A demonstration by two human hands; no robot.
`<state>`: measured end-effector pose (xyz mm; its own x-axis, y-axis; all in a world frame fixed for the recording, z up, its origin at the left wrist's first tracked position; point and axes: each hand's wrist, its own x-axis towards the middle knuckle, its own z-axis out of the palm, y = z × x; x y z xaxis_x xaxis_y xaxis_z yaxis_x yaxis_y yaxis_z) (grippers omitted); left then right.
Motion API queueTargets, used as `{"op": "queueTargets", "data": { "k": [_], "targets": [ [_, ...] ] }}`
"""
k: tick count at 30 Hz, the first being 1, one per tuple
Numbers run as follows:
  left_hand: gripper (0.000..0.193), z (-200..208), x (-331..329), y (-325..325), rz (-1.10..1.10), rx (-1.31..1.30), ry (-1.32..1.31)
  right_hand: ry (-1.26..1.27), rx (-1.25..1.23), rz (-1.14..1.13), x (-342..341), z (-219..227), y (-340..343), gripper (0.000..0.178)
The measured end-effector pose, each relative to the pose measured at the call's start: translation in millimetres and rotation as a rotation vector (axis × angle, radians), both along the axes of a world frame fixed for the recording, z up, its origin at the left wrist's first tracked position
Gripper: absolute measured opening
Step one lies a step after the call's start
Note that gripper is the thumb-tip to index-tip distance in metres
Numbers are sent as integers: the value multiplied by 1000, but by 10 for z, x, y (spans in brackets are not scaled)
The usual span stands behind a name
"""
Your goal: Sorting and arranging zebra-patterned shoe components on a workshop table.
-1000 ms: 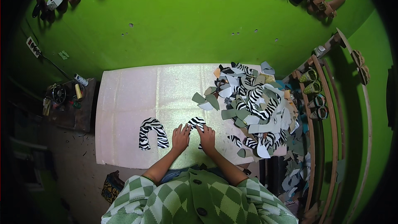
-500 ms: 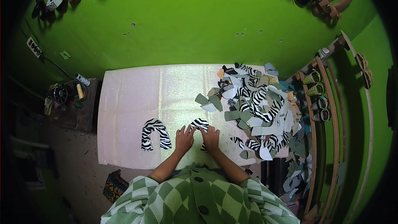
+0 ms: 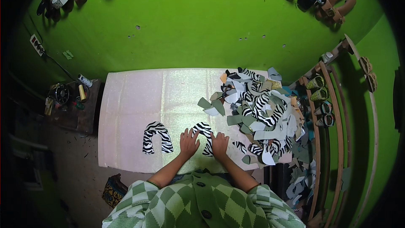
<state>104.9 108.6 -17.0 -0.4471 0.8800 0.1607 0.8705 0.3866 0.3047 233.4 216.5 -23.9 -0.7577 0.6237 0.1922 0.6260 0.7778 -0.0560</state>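
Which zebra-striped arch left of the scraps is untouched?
The leftmost arch, fully uncovered; the other arch lies between left hand and right hand, partly covered.

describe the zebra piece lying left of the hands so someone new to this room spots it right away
From the green wall, come down to the near half of the pale, shiny table. Left of the left hand lies a zebra-striped arch, open toward the person. Unlike the similar striped piece that this hand reaches, it lies apart, untouched.

A lime-green painted wall [image 3: 181, 44] rises behind a pale, shimmering rectangular table [image 3: 130, 97]; a brown wooden rack [image 3: 341, 139] stands right, a small dark stand [image 3: 74, 116] left; dark specks [image 3: 86, 155] dot the greyish floor [image 3: 80, 171].
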Motion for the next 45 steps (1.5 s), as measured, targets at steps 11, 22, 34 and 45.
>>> {"op": "queueTargets", "data": {
  "k": [11,22,34,45],
  "targets": [
    [47,-24,24,-26,10,42,-46,25,-11,-28,38,5,-3,36],
    [42,-7,-71,-81,225,-21,-164,-69,-355,-314,46,200,-108,38],
    [35,-439,-434,67,338,39,-514,130,-871,-670,-271,-95,37,36],
    [20,-288,-826,-517,353,274,-1394,554,-1568,-452,-384,0,-76,12]
  ]
}}
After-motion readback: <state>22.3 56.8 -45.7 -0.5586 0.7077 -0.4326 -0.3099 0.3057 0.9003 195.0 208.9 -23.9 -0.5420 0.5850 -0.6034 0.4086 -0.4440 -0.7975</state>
